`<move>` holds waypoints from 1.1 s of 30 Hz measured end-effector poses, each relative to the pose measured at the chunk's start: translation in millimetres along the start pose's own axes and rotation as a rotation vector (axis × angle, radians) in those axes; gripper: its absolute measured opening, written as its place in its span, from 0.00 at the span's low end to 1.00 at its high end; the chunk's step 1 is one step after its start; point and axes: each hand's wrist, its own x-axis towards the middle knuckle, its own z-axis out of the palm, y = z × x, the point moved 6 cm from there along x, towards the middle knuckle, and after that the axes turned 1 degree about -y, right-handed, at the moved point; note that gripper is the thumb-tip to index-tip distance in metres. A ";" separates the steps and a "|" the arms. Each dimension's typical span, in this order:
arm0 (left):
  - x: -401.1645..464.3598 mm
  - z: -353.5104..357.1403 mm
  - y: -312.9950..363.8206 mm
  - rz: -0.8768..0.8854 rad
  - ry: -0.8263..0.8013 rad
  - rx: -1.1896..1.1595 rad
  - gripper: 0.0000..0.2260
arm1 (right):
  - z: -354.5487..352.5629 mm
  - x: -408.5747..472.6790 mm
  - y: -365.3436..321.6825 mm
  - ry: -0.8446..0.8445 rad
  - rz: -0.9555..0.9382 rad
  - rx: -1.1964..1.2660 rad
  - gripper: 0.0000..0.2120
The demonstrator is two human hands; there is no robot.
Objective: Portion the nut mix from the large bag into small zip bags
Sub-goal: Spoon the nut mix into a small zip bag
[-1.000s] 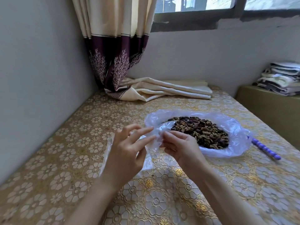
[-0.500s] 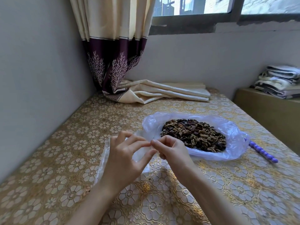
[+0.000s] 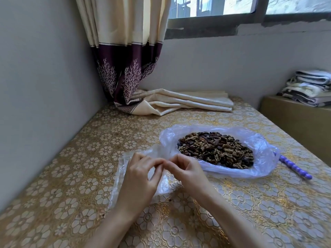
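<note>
A large clear plastic bag (image 3: 261,151) lies open on the table, spread flat, with a heap of brown nut mix (image 3: 216,149) in it. Just left of it a small clear zip bag (image 3: 161,185) is held over a stack of more clear bags (image 3: 121,167). My left hand (image 3: 141,178) and my right hand (image 3: 188,170) meet fingertip to fingertip at the small bag's top edge, each pinching it. The bag's mouth is hidden behind my fingers.
A purple beaded stick (image 3: 293,166) lies right of the large bag. The table (image 3: 71,176) carries a gold flowered cloth and meets the grey wall on the left. A curtain (image 3: 170,102) trails onto the far end. Folded cloths (image 3: 309,88) sit on a box at right.
Both hands have drawn closer together, until the fingertips meet on the small bag's top edge. The view has shifted slightly.
</note>
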 end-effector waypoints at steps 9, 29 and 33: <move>-1.5 5.8 -10.3 -0.232 -0.034 -0.203 0.06 | 2.2 -4.9 -7.4 -0.013 -0.069 -0.065 0.09; -3.4 -8.3 27.8 0.289 0.239 0.228 0.04 | -9.3 -8.0 17.9 0.145 0.343 0.200 0.24; -4.1 -5.7 30.2 0.330 0.231 0.252 0.05 | -1.9 -8.3 19.2 0.101 0.464 0.612 0.26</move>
